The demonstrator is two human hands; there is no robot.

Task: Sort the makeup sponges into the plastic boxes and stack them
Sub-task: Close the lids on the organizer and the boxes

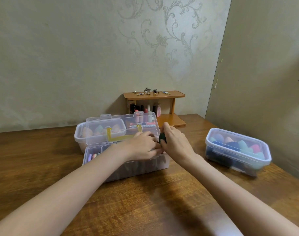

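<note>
Makeup sponge, dark green (162,138): single item, egg-shaped, held in the right hand (175,142). Head view, the only view. The fingers curl round its right side and the thumb closes over the top; its left face shows beyond the knuckles. Long axis runs roughly upright, tilted slightly toward the wall. It sits just above the right rear corner of the clear organiser case (128,167), whose lid (121,128) stands open with its yellow handle (114,135) facing the camera.

Left hand (143,147): reaches into the case's top tray, palm down, fingers bent among the contents and nearly touching the right hand; whether it pinches anything cannot be told, since blur and the right hand cover the fingertips. Flat pastel puffs (93,156) stand on edge in the tray's left compartment.

Destinations: clear lidded box, right (237,150), holds dark blue, teal, pink and peach sponges and lies well apart to the right of the held sponge, on the right hand's own side. Rounded box, rear (82,133), with peach and pale green sponges, sits behind the case lid on the left.

Judgement: the right hand is the nearer one to the right box, whose dark sponges suggest a match. Its lid looks seated, so it likely needs opening first.

Wooden table (145,201) carries everything; small wooden shelf (153,96) stands against the wall.
</note>
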